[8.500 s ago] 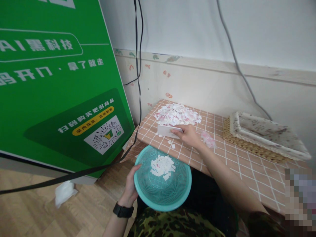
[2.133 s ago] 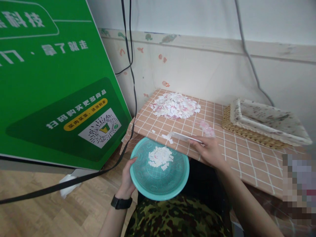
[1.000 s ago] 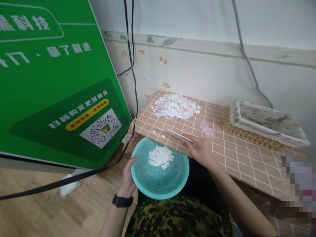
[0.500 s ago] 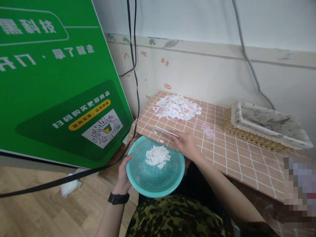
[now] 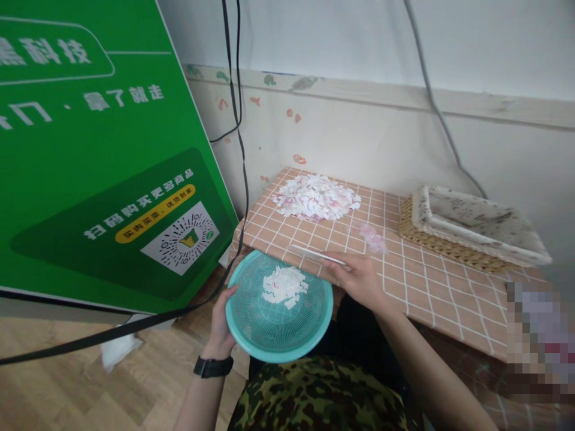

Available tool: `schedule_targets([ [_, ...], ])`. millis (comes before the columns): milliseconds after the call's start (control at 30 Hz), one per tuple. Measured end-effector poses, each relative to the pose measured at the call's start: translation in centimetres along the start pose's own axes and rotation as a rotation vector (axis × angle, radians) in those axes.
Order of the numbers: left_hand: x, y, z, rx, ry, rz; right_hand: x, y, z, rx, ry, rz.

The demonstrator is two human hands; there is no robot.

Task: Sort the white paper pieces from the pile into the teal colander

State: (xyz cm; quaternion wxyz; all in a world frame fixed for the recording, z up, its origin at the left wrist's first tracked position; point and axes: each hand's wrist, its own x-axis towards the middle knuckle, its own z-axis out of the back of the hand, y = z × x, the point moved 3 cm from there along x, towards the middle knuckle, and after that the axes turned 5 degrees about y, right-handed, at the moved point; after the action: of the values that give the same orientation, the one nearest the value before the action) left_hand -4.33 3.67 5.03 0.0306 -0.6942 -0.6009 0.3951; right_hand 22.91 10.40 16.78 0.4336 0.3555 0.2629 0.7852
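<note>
My left hand (image 5: 223, 323), with a black watch (image 5: 213, 366) on its wrist, grips the left rim of a teal plastic colander (image 5: 278, 350). A small heap of white paper scraps (image 5: 284, 284) lies inside, a few with pink marks. The colander sits just under the front edge of a table (image 5: 431, 287) with a brown checked cloth. My right hand (image 5: 357, 278) is closed on a thin, flat, pale strip (image 5: 312, 254), which lies low along the table edge above the colander. Farther back on the cloth is a large pile of white and pink paper scraps (image 5: 317, 197).
A small pink clump (image 5: 372, 238) lies right of the pile. A cloth-lined wicker basket (image 5: 453, 245) stands at the table's right. At left rises a green cabinet panel (image 5: 90, 149), with a black strap (image 5: 240, 149) hanging before it. A white bag (image 5: 119, 350) lies on the wooden floor.
My right hand has moved the strip rightward along the table edge. Two small scraps seen on that edge earlier no longer show. My left hand still has the colander in about the same place.
</note>
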Motion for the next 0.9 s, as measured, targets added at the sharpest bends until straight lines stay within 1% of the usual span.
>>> schedule_targets([
  [133,-0.1,0.3,0.1,0.021,0.000,-0.024,-1.0,-2.9,3.3,-0.169,-0.219,-0.109],
  [233,0.0,0.8,0.2,0.014,-0.008,-0.040,-1.5,-4.7,5.0,-0.264,-0.344,-0.221],
  [333,0.1,1.8,0.2,-0.013,-0.006,-0.022,-1.2,-6.3,6.0,-0.259,-0.408,-0.277],
  [467,0.4,3.1,0.4,-0.027,0.013,0.031,-0.9,-8.8,7.6,-0.205,-0.535,-0.366],
  [567,0.7,4.0,0.8,-0.029,0.020,0.056,-0.8,-9.7,8.8,-0.199,-0.593,-0.410],
  [633,0.9,4.8,0.9,-0.024,0.029,0.070,-0.3,-9.5,9.1,-0.195,-0.575,-0.396],
  [700,1.1,5.7,0.9,-0.014,0.032,0.074,0.6,-8.8,8.8,-0.199,-0.502,-0.355],
  [833,1.3,7.5,0.3,0.010,0.043,0.093,3.5,-6.9,7.4,-0.283,-0.311,-0.209],
  [900,1.2,7.9,0.1,0.030,0.023,0.074,4.8,-6.3,6.7,-0.305,-0.249,-0.127],
])
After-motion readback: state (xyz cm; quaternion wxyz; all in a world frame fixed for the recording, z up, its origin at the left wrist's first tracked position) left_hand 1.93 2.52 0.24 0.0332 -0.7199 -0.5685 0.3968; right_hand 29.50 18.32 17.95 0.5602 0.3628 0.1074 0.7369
